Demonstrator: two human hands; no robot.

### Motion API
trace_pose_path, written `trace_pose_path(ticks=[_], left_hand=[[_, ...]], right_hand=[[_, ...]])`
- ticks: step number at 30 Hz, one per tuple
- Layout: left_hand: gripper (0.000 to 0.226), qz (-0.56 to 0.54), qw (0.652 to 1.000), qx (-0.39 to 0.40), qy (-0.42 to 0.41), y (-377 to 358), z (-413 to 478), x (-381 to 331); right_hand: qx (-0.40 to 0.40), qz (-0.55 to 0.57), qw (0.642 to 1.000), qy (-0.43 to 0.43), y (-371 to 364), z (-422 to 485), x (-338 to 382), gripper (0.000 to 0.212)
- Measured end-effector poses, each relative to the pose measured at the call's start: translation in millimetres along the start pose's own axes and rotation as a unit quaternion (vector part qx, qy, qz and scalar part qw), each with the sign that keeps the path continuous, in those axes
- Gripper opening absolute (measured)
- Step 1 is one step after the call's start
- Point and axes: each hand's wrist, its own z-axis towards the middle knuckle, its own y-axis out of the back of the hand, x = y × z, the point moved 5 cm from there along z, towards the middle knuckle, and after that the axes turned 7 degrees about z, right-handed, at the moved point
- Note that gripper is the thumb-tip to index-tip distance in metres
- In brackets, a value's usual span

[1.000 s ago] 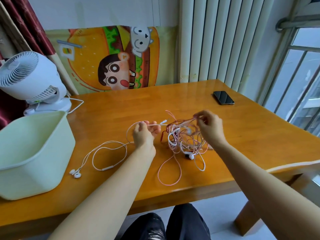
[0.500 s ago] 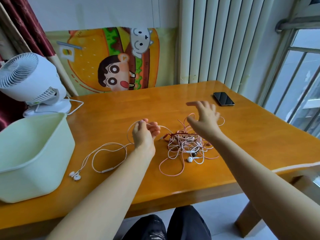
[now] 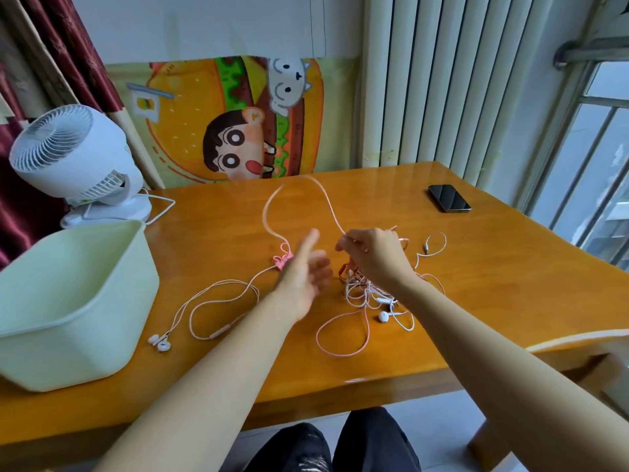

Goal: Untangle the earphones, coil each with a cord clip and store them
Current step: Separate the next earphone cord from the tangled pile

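A tangle of pink and white earphone cords (image 3: 369,294) lies mid-table, partly hidden under my right forearm. My right hand (image 3: 372,255) pinches a pink cord (image 3: 299,180) that arcs up and back in a blurred loop, then drops to a small pink knot or clip (image 3: 282,260) on the wood. My left hand (image 3: 304,274) hovers blurred beside that knot, fingers apart, holding nothing. A separate white earphone (image 3: 218,301) trails left, its two earbuds (image 3: 160,343) resting near the bin.
A pale green plastic bin (image 3: 73,301) stands at the table's (image 3: 493,284) left edge. A white desk fan (image 3: 73,158) sits behind it, its cable on the wood. A black phone (image 3: 449,198) lies far right. My knees show below the front edge.
My left hand let go of the white cord and opened. My right hand shut on a pink cord and pulled it up into a tall loop over the table.
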Motion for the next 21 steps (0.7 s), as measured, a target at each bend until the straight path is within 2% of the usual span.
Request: trace_pose_path(ticks=[2,5,8,11,13,16,17,18,21], left_hand=[[0.023,0.117,0.991,0.014,-0.068,-13.6,-7.5,1.9],[0.025,0.232,0.953,-0.030,-0.191,-11.1,-5.1,-4.4],[0.026,0.271,0.936,-0.032,-0.225,-7.3,1.9,-8.0],[0.033,0.163,0.957,-0.070,-0.229,-0.6,2.4,-10.7],[0.033,0.087,0.962,-0.096,-0.240,1.7,-2.8,-13.0],[0.033,-0.021,0.965,-0.129,-0.226,-1.0,-10.8,-18.6],[0.033,-0.059,0.966,-0.134,-0.213,-1.3,-11.4,-20.7],[0.033,-0.096,0.966,-0.136,-0.197,-0.2,-10.8,-22.8],[0.032,-0.172,0.961,-0.147,-0.158,13.8,-6.3,-24.5]], right_hand=[[0.067,-0.025,0.997,0.027,-11.3,-0.5,6.3,0.025],[0.135,-0.041,0.990,0.027,-17.0,-5.7,2.0,0.024],[0.165,-0.005,0.986,0.008,-16.1,-10.9,-4.2,0.017],[0.164,-0.071,0.983,-0.033,-9.7,-8.8,-13.4,0.012],[0.078,-0.130,0.987,-0.051,4.9,-2.2,-14.4,0.016],[-0.080,-0.158,0.984,0.020,24.2,7.3,6.5,0.015],[-0.086,-0.138,0.986,0.046,23.7,8.6,11.5,0.015],[-0.056,-0.101,0.992,0.058,20.6,8.7,12.6,0.017],[0.089,-0.016,0.996,0.006,5.3,0.1,-5.8,0.016]])
